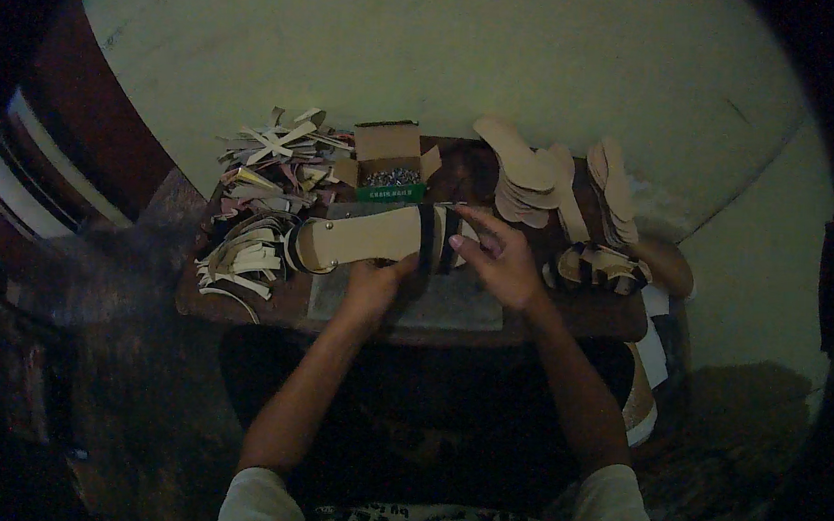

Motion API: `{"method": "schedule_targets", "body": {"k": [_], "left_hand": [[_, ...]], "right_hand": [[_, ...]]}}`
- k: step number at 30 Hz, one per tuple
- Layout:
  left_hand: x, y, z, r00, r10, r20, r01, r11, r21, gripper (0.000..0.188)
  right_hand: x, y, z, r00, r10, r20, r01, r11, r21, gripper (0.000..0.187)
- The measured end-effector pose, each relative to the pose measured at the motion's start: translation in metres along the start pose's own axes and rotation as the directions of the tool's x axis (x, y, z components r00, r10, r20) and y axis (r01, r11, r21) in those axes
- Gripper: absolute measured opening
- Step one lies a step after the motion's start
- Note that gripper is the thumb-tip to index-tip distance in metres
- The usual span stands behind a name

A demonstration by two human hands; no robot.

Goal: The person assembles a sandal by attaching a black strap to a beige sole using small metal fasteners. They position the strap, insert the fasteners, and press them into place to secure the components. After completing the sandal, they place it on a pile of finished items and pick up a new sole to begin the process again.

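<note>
A sandal (367, 239) with a tan insole lies sideways between my hands, just above the grey mat (342, 304). Its heel strap curves round at the left end, with round metal studs beside it, and dark straps cross the right end. My left hand (377, 285) grips the sole from beneath; most of its fingers are hidden under it. On the strapped end, my right hand (502, 259) closes with the thumb on top near a dark strap and the fingers along the far edge.
On the dark table (571, 321), cut strap pieces (259, 186) are heaped at left. An open green box (390, 177) of small metal nails stands at the back. Insole-shaped pieces (521, 186) are stacked at right, near other strapped sandals (605, 267). Behind is a wall (424, 59).
</note>
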State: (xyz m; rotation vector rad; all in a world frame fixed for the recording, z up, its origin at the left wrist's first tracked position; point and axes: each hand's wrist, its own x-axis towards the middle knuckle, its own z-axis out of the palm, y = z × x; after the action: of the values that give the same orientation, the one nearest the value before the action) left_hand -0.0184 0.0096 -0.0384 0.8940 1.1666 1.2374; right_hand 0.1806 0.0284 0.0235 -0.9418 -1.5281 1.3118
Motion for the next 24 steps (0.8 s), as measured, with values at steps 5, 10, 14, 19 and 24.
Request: {"method": "schedule_targets", "body": {"k": [5,10,14,19,24], "left_hand": [[-0.006,0.011,0.006,0.996,-0.061,0.071,0.061,0.998,0.002,0.04],[-0.002,0.006,0.001,0.999,-0.009,0.049,0.006,0.998,0.055,0.037],[-0.004,0.01,0.004,0.998,-0.018,0.054,0.016,0.999,0.04,0.038],[-0.008,0.019,0.005,0.998,-0.048,-0.026,0.05,0.995,0.081,0.037],[-0.001,0.027,0.001,0.999,-0.047,0.023,0.051,0.979,-0.2,0.049]], "right_hand": [[0.0,0.01,-0.011,0.999,-0.044,0.015,0.045,0.996,-0.078,0.047],[0.002,0.012,-0.008,0.987,-0.159,0.016,0.16,0.983,-0.088,0.046],[0.001,0.01,-0.01,0.994,-0.108,0.014,0.109,0.984,-0.139,0.043],[0.002,0.018,-0.017,0.997,0.07,-0.043,-0.072,0.996,-0.052,0.035],[0.009,0.024,-0.036,0.975,0.081,-0.205,-0.082,0.997,0.004,0.03]]}}
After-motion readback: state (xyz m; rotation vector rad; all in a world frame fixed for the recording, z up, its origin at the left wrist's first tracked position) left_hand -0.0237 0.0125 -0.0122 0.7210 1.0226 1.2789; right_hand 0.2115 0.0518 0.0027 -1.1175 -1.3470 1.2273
